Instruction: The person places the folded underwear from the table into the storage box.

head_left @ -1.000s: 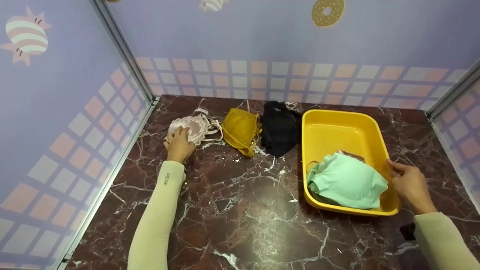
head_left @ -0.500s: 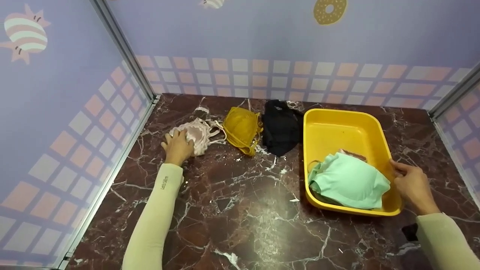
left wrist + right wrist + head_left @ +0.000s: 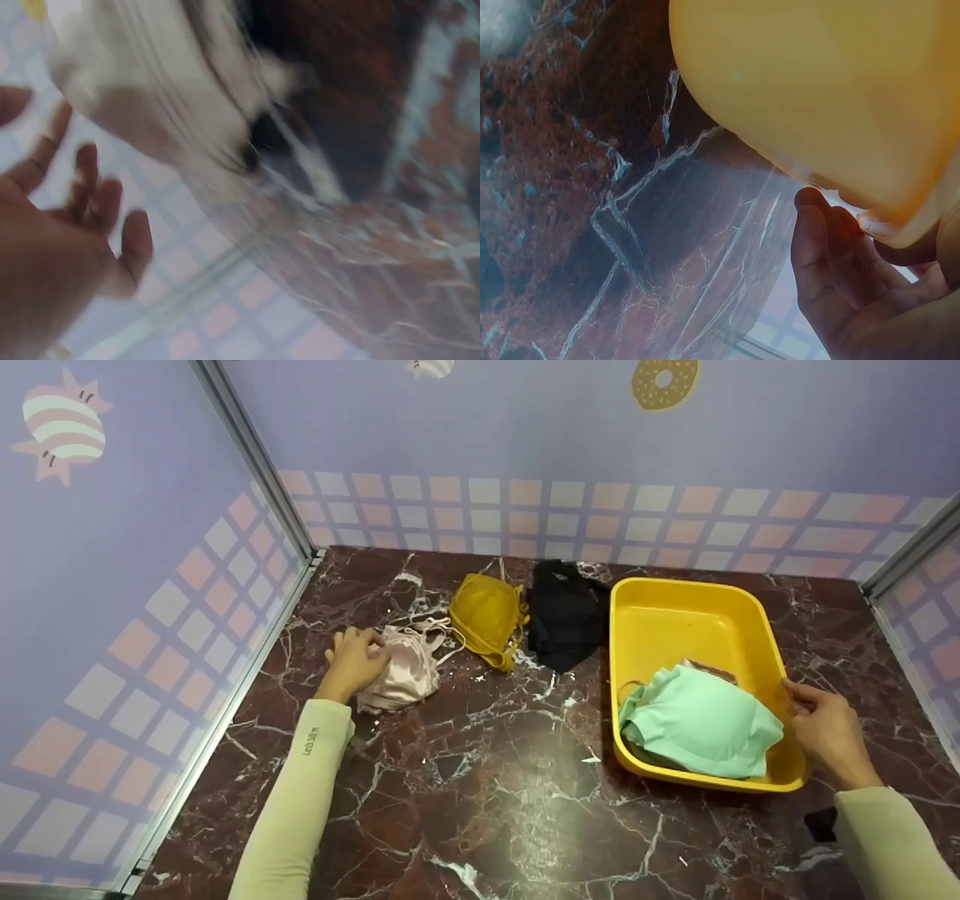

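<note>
In the head view a pink satin bra [image 3: 411,667] lies on the marble-patterned table, its straps toward the back right. My left hand [image 3: 358,661] is at its upper left edge, thumb and index finger close to the fabric. The left wrist view shows this hand [image 3: 64,225] with fingers loosely bent and apart, the index fingertip at the edge of the blurred bra [image 3: 142,82]. My right hand [image 3: 829,731] grips the right rim of a yellow plastic basin [image 3: 675,622]. In it lies a mint-green bra [image 3: 705,724], partly covering a brownish-pink item [image 3: 709,669].
A mustard-yellow bra [image 3: 487,619] and a black garment [image 3: 568,615] lie in a row between the pink bra and the basin. Patterned panels [image 3: 525,442] enclose the table at the back and sides. A small black object [image 3: 820,823] sits by my right sleeve.
The pink bra has moved toward me and turned, now showing its satin side instead of the cup's inside. My left hand has shifted slightly at its edge; my right hand stays on the basin.
</note>
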The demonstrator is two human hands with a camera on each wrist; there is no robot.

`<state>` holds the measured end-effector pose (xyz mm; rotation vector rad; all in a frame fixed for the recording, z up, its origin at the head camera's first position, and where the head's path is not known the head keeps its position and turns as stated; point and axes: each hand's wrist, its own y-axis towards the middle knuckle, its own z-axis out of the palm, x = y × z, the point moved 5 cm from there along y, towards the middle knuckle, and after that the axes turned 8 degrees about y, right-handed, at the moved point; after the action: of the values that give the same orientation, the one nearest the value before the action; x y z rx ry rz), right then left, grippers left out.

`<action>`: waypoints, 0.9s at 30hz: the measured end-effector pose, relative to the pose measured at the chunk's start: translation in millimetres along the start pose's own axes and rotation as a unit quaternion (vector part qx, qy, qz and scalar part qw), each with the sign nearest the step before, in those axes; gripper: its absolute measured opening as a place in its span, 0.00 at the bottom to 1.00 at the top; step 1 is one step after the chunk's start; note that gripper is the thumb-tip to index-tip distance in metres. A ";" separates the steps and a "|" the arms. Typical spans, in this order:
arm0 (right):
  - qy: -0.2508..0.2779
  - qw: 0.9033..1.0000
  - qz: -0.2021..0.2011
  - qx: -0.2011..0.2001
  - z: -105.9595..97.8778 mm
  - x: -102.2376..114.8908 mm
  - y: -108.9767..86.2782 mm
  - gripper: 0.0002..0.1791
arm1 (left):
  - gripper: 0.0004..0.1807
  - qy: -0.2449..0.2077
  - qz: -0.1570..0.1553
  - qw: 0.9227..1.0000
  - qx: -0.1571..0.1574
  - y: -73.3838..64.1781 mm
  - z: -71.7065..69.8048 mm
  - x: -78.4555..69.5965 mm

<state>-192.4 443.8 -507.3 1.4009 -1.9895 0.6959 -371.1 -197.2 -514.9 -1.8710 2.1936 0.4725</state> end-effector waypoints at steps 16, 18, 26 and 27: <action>0.004 1.000 0.002 -0.002 -0.3 -1.8 0.6 0.27 | 0.47 -0.040 0.010 0.990 0.133 -20.3 16.3 22.2; 0.004 1.000 0.001 -0.004 0.1 -2.0 0.5 0.27 | 0.47 -0.042 0.015 0.990 0.131 -19.9 17.8 21.5; 0.011 1.000 0.020 0.002 1.4 -3.4 0.6 0.27 | 0.43 -0.053 0.031 0.991 0.120 -20.9 18.1 17.3; 0.009 1.000 0.020 0.001 1.1 -3.3 0.7 0.27 | 0.42 -0.052 0.039 0.991 0.114 -21.0 16.3 15.4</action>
<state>-192.4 445.3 -510.6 1.3560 -2.0081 0.7251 -353.6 -208.0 -537.7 -1.6134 2.1560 0.3103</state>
